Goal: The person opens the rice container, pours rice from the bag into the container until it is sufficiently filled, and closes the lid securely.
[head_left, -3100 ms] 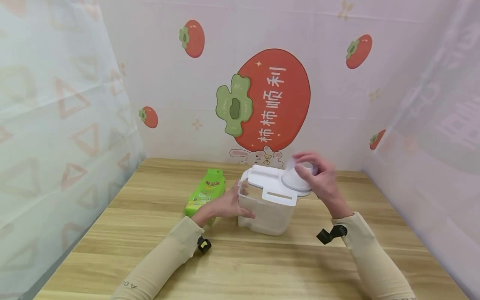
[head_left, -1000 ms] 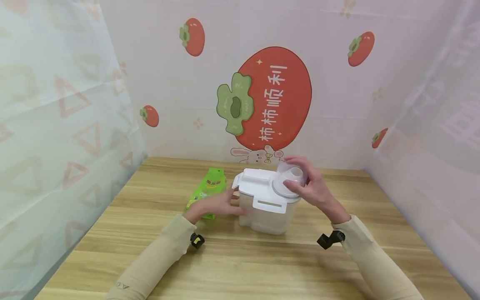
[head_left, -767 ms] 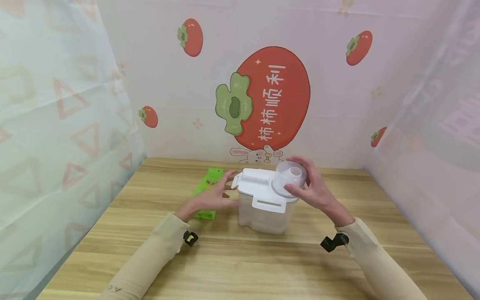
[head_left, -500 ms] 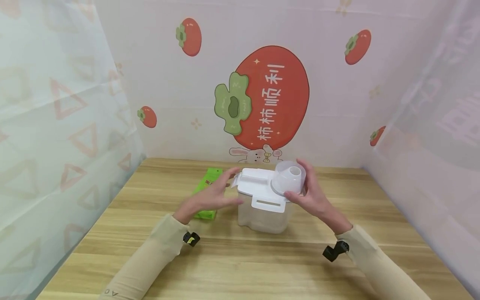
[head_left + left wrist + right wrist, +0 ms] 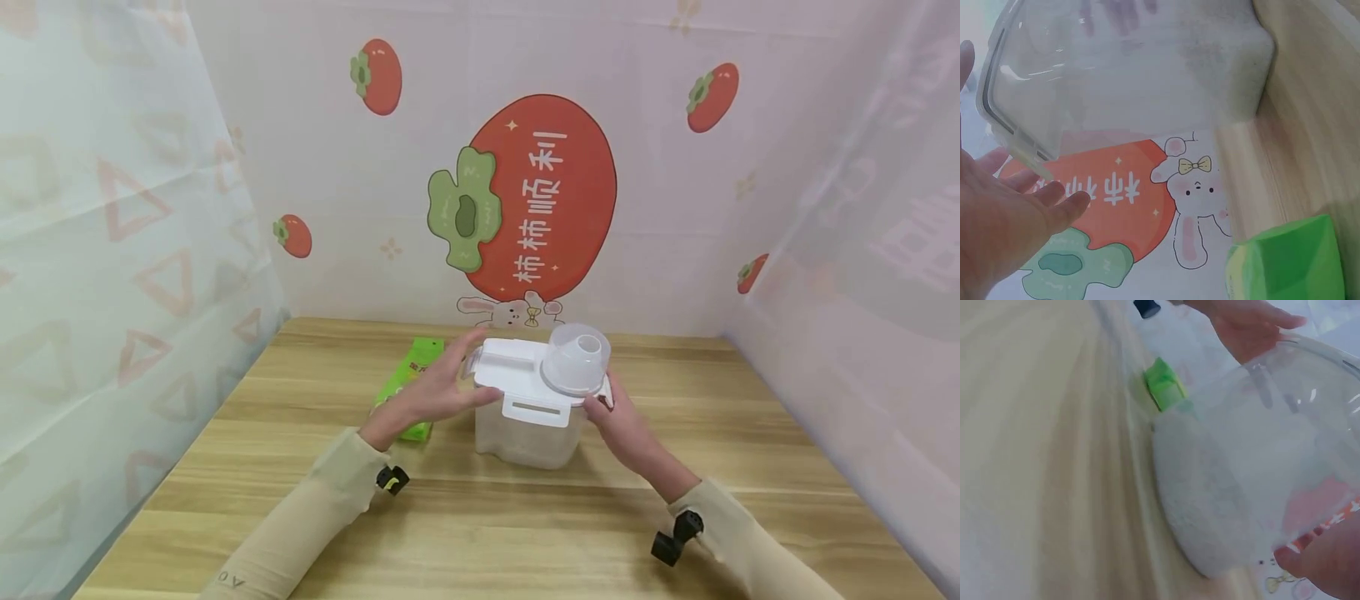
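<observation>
A clear, cloudy-bottomed plastic storage container (image 5: 525, 437) stands upright on the table. Its white lid (image 5: 510, 367) lies on top, with a front latch hanging down and a clear domed measuring cup (image 5: 576, 358) seated at the lid's right end. My left hand (image 5: 438, 392) is spread at the container's left end, thumb near the front lid edge and fingers beside the raised left latch (image 5: 472, 361). At the other end, my right hand (image 5: 626, 425) holds the right latch (image 5: 606, 390), thumb at the lid corner, its other fingers partly hidden behind it.
A green printed package (image 5: 416, 367) lies left of the container, partly covered by my left hand and forearm. Printed cloth walls (image 5: 337, 167) rise behind and at both sides of the wooden table (image 5: 480, 542).
My right hand has let go of the measuring cup and moved down to the lid's right end. My left hand first drew back from the container's side, then came up beside the left latch.
</observation>
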A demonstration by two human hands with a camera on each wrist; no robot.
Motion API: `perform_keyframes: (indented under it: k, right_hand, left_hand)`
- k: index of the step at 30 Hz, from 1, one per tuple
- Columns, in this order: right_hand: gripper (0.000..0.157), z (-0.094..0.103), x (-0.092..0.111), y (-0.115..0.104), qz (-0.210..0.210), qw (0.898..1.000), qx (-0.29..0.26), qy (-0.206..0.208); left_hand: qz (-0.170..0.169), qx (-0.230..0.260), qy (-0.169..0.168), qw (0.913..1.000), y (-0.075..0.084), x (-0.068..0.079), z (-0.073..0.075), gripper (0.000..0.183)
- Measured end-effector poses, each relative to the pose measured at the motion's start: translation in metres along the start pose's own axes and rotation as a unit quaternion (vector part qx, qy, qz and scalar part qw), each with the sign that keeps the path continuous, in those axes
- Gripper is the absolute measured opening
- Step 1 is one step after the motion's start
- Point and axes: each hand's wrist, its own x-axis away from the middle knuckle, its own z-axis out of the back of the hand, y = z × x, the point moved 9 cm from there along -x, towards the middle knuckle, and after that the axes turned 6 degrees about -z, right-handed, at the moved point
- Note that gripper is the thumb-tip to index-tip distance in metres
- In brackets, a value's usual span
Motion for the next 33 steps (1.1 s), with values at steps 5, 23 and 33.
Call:
perform_keyframes:
  k: [5, 23, 33]
  right_hand:
    - [0.070, -0.014, 0.009, 0.008, 0.002, 1.000, 0.017, -0.019]
    - [0.072, -0.026, -0.010, -0.001, -0.003, 0.995, 0.090, -0.031]
    - [0.069, -0.026, -0.011, -0.003, -0.006, 0.994, 0.112, -0.019]
  left_hand:
    - [-0.029, 0.013, -0.010, 0.9995, 0.008, -0.004, -0.005, 0.084]
    - [-0.034, -0.038, -0.009, 0.9987, 0.003, -0.007, -0.010, 0.095]
    - [-0.050, -0.045, 0.003, 0.9977, 0.004, -0.008, -0.008, 0.097]
